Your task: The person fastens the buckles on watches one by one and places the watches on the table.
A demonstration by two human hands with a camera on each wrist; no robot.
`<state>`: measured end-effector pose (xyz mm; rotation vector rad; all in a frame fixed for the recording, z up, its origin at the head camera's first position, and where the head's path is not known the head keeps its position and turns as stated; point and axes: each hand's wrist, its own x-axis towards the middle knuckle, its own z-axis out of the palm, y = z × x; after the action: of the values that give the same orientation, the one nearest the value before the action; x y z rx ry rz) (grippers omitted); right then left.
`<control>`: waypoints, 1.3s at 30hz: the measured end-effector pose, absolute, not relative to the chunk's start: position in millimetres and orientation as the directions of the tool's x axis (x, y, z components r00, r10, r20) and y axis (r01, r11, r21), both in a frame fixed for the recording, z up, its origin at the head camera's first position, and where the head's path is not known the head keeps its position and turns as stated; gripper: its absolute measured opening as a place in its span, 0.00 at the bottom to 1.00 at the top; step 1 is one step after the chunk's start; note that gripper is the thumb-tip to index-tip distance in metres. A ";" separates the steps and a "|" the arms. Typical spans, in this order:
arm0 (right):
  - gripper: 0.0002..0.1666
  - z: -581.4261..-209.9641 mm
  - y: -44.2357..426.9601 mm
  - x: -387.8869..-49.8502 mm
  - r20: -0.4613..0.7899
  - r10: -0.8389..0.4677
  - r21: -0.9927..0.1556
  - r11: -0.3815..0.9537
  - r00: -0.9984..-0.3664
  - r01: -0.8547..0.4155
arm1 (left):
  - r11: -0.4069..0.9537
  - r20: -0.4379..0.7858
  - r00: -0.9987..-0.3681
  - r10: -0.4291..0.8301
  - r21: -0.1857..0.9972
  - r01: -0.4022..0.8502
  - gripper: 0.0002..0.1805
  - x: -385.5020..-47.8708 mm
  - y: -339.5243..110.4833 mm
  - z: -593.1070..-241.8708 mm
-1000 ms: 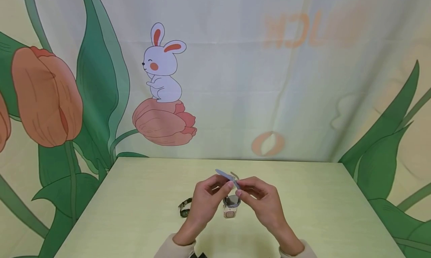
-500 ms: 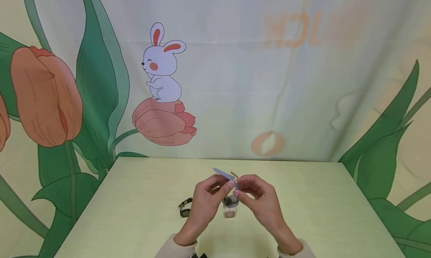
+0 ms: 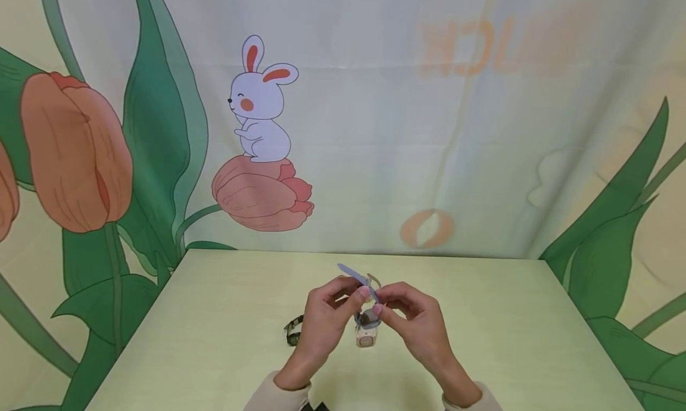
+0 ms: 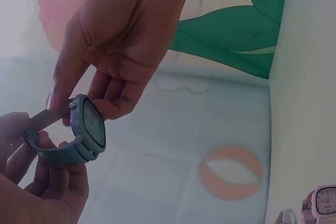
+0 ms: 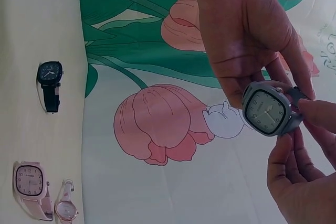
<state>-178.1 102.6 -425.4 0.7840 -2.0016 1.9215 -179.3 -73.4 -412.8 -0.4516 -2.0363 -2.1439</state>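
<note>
Above desk: grey watch, held clear of surface. Left hand and right hand, both curled, pinch its strap close together. Likely best: left holds steady, right works strap lightly, without twisting.

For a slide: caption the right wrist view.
Left hand and right hand hold a grey-blue watch; three more watches lie on the table.

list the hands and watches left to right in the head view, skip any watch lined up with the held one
black watch → left hand → blue-grey watch, held between the hands → right hand
</note>
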 end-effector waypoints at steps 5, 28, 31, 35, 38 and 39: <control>0.10 -427.4 102.5 -179.4 0.597 -0.192 -0.800 -0.068 -0.779 -0.597 | -0.050 0.310 -0.943 0.122 0.951 0.306 0.11 -178.3 -74.0 -413.0; 0.11 -424.1 103.6 -172.7 0.547 -0.234 -0.832 -0.046 -0.804 -0.553 | -0.091 0.240 -0.953 0.187 0.970 0.226 0.16 -179.3 -73.0 -418.9; 0.10 -422.1 103.9 -171.2 0.517 -0.234 -0.852 -0.050 -0.823 -0.521 | -0.113 0.222 -0.949 0.224 0.973 0.201 0.17 -179.7 -75.1 -419.6; 0.10 -419.9 105.6 -171.5 0.501 -0.223 -0.863 -0.050 -0.836 -0.503 | -0.141 0.232 -0.925 0.300 0.970 0.198 0.19 -179.9 -79.1 -420.7; 0.10 -418.7 106.5 -172.2 0.489 -0.204 -0.868 -0.020 -0.848 -0.495 | -0.143 0.248 -0.907 0.339 0.967 0.211 0.20 -180.1 -80.9 -421.8; 0.10 -418.2 106.4 -172.5 0.482 -0.194 -0.871 -0.003 -0.854 -0.491 | -0.139 0.252 -0.904 0.345 0.967 0.216 0.20 -180.1 -81.2 -422.1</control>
<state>-172.5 106.4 -418.2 0.7210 -2.0466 1.9504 -180.1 -81.2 -422.1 -0.6922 -2.1172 -2.3399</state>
